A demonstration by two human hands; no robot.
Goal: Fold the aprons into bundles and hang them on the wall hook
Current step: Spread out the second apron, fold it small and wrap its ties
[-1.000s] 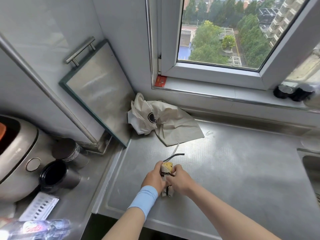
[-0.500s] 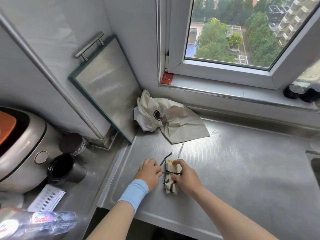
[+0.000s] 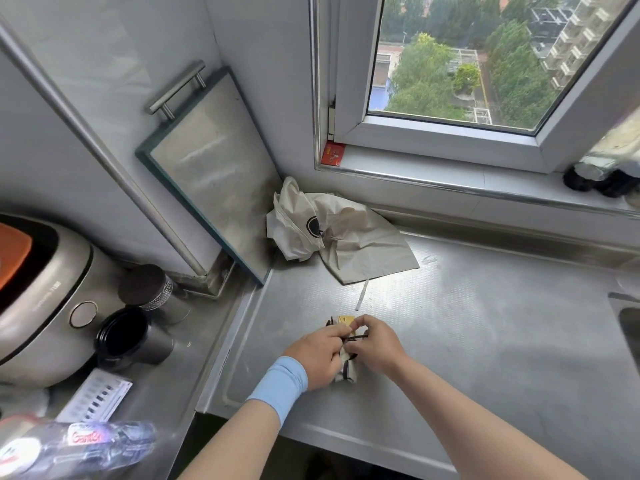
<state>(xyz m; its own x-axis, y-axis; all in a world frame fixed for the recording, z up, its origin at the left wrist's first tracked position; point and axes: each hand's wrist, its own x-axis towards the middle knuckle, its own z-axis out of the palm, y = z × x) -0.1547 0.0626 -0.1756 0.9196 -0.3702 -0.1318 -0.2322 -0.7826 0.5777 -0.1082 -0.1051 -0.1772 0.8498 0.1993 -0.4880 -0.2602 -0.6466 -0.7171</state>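
**Apron bundle being bound at lower centre of the table**

A small apron bundle is being held down on the steel table, at the lower centre of the frame. It is being clasped by the left hand, fingers curled over its side, while a thin black strap is being pinched by the right hand. Both grips are closed on the bundle and its strap. Whether a knot is being tied or the strap merely wound cannot be told, as it is being hidden by the fingers.

The bundle is judged light, soft and springy. It is likely to unroll if pressure is being eased, so it is best taken across the middle, over the strap wraps. The strap looks thin and possibly slippery.

A second apron, beige and crumpled, is lying unfolded in the corner at centre frame, below the window and well apart from the hands. The table is smooth embossed metal, on which cloth may slide. A steel board is leaning on the wall at upper left, and a cooker is standing at left. No hook is being shown.
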